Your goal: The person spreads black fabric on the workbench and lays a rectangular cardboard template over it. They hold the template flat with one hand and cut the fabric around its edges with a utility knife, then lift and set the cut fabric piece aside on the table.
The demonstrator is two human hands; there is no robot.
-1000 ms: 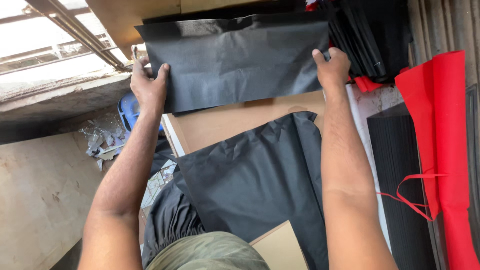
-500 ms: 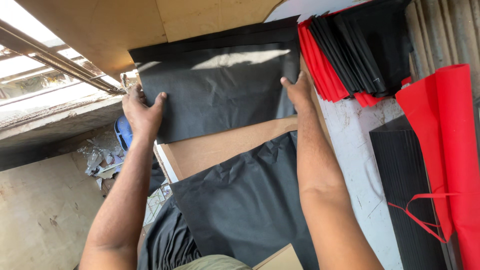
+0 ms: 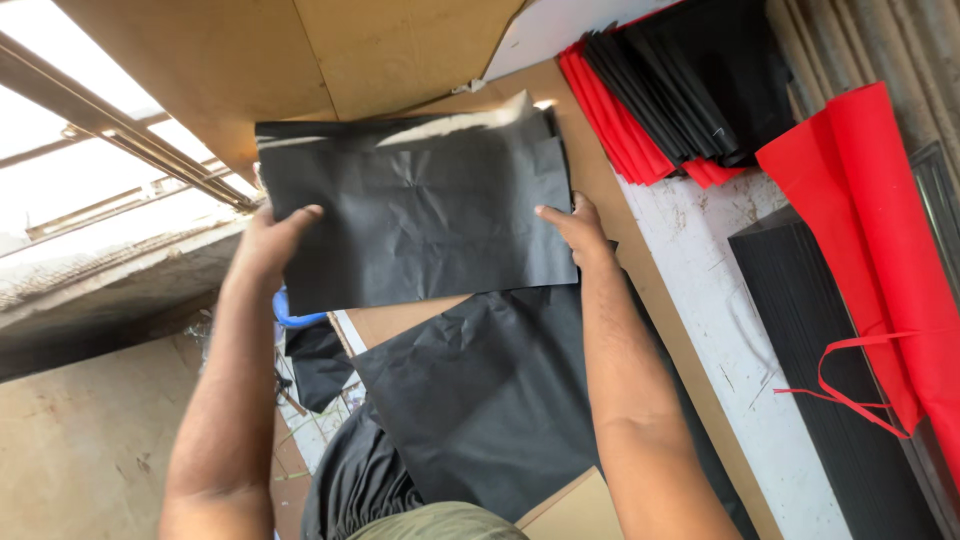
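Two bare hands hold one black sheet flat over a brown board. Curled round the sheet's left edge are the fingers of the left hand, the thumb lying on top of the fabric and pointing inward, the rest tucked out of sight beneath it. On the opposite edge, the right hand pinches the sheet at its lower right corner, thumb on the upper face and the other fingers under or behind the edge, so how far they spread cannot be told. The sheet is creased and slightly rumpled, and a pale strip of light falls along its far edge, well beyond both sets of fingertips.

Just below the fingers, on the wrist side, a bare band of the board shows, and nearer the body lies a larger black fabric piece, draped off the board's near end. Past the right fingertips and further out sits a fanned stack of red and black pieces. Well to the right of the right hand lies a red fabric roll with a thin red strap looping off it, across a black ribbed slab. Close by the left wrist a small blue object peeks out.
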